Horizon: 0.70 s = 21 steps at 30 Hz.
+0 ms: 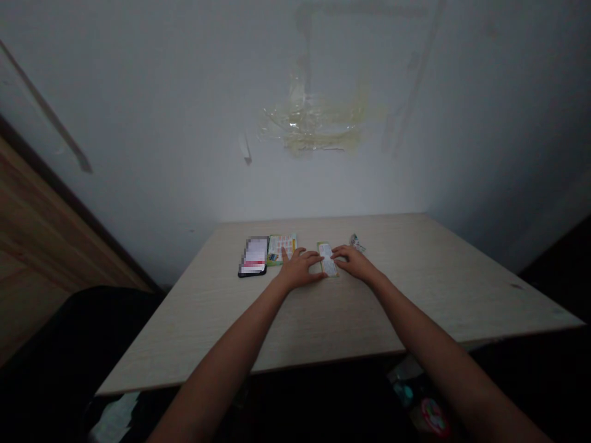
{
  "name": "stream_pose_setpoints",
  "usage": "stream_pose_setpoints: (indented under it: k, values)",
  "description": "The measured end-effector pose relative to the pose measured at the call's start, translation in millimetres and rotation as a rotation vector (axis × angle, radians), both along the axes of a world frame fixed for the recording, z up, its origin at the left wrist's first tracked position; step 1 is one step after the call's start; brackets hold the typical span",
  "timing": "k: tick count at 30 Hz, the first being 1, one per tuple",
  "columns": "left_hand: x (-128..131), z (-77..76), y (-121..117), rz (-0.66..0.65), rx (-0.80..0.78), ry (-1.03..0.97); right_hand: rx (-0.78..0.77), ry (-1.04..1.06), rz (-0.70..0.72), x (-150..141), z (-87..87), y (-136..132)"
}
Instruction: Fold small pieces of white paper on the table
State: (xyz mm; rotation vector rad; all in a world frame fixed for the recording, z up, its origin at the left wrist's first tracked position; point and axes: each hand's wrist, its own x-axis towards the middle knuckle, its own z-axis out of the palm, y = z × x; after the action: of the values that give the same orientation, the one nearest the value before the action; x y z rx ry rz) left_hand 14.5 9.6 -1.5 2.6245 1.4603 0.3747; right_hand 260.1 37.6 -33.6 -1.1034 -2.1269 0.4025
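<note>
A small flat packet (327, 259) with a white label lies on the pale wooden table (351, 307), far from me. My left hand (301, 269) rests palm down on the table at the packet's left edge, fingers spread and touching it. My right hand (354, 262) lies flat at its right edge, fingertips on the packet. Neither hand grips anything.
A black phone (253, 256) lies left of my left hand, with a colourful printed packet (282, 247) beside it. A small crumpled wrapper (356, 242) sits behind my right hand. A grey wall with tape residue stands behind the table. Dark floor clutter lies below the near edge.
</note>
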Motion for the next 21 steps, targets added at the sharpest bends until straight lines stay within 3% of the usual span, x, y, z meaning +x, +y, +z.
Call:
stream_pose_setpoints:
  k: [21]
  values:
    - [-1,-3.8,0,-0.011,0.029,-0.007,-0.217,-0.105,0.139,19,1.4,4]
